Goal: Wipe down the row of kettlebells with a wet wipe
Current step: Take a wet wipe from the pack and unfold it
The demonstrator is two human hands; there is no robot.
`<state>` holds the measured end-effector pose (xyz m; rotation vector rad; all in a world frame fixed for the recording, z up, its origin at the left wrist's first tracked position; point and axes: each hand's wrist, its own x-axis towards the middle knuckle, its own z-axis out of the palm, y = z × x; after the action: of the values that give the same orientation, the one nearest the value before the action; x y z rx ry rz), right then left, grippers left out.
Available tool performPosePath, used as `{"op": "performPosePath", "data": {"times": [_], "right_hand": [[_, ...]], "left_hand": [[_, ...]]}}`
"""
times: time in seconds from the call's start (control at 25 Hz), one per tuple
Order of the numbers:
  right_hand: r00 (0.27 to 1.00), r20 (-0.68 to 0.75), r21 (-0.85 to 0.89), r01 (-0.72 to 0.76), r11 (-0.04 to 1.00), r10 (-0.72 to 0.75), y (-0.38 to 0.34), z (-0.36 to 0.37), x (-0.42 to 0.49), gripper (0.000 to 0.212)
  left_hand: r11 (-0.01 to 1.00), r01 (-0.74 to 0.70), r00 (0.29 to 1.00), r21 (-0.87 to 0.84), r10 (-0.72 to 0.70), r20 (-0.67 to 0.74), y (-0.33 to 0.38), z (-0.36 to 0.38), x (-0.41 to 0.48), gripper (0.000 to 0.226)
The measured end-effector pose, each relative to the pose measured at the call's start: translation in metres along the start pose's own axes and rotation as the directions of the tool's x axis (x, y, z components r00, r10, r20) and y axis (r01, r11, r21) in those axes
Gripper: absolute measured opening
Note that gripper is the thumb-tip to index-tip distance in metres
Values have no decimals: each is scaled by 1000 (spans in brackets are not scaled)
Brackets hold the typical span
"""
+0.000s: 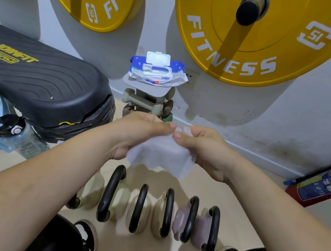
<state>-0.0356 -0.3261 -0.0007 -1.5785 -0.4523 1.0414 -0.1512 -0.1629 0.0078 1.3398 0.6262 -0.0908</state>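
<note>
Pale gym flooring runs up to a white wall hung with yellow weight plates, and the row of kettlebells stands on the floor just in front of your knees, cream ones to the left and two lilac ones at the right end.

You are at the preparing step. Your left hand and right hand each pinch the top edge of the wet wipe between thumb and fingers, and it hangs spread out above the row, touching no kettlebell. None looks wiped yet, as far as I can judge. Next, gather the sheet into one hand and bring it down onto a handle at one end of the row, steadying the bell with your free hand.

The plates read "FITNESS" in white beside a square logo. The black step platform reads "JOINFIT PRO" in yellow. The wipe pack, lid flipped up, sits on the dumbbell rack; its print shows "80", the rest being too small to read.
</note>
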Motion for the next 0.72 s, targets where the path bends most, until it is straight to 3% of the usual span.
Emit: {"op": "performPosePath", "data": {"times": [0.12, 0.28, 0.4, 0.48, 0.56, 0.64, 0.72], "right_hand": [[998, -47, 215, -41, 976, 52, -9, -7, -2, 31], [991, -52, 473, -88, 877, 127, -17, -9, -7, 40], [990, -42, 556, -86, 827, 131, -21, -4, -10, 44], [990, -36, 568, -90, 818, 134, -28, 0, -13, 47], [992, -27, 565, -86, 821, 123, -33, 0, -15, 49], [989, -63, 523, -84, 848, 136, -34, -3, -15, 46], [976, -178, 332, -63, 941, 128, -29, -5, -16, 35]], "left_hand": [[995, 84, 992, 59, -89, 89, 2, -15, -2, 62], [941, 38, 990, -337, 11, 143, 2, -18, -2, 49], [842, 37, 963, -538, 113, 243, -5, -7, 5, 68], [847, 118, 932, -518, 86, 353, -17, 13, 4, 83], [851, 157, 925, -501, 51, 376, -21, 32, 1, 81], [837, 97, 949, -538, 85, 303, -18, 37, 1, 74], [827, 15, 970, -563, 125, 209, -8, 30, 1, 66]]}}
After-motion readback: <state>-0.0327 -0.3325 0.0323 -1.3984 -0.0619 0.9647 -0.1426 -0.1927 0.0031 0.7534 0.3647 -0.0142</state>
